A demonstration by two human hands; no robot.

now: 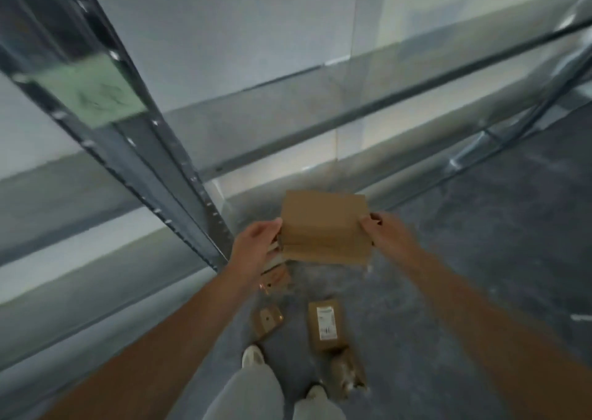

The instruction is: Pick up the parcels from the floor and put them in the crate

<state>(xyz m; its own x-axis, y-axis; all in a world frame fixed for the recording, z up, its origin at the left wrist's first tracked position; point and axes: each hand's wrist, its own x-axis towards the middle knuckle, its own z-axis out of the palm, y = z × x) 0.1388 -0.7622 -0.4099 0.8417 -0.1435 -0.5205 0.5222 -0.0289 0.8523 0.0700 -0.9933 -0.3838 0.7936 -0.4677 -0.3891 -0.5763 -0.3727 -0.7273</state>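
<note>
1. Being held in the air between both hands, a stack of flat brown parcels [324, 224] is seen in front of the body, above the grey floor [464, 243].
2. The stack's left edge is gripped by the left hand [256, 243], with the thumb laid along the top and the fingers curled round the side.
3. The stack's right edge is pinched by the right hand [386, 232], thumb on top; the fingers beneath are hidden by the cardboard.
4. Other parcels are left lying on the floor below. A labelled parcel [326, 325] lies flat ahead of the feet, and a small packet [267, 320] is set near it on the left, apart from it.
5. A third packet [275, 280] is partly hidden under the left wrist, and a crumpled parcel [347, 373] lies just beside the right shoe [317, 392].
6. A grey metal rack [205, 202] is seen to the left and behind, with a green label [89, 89] fixed to its upright; the writing is too blurred to be read.
</note>
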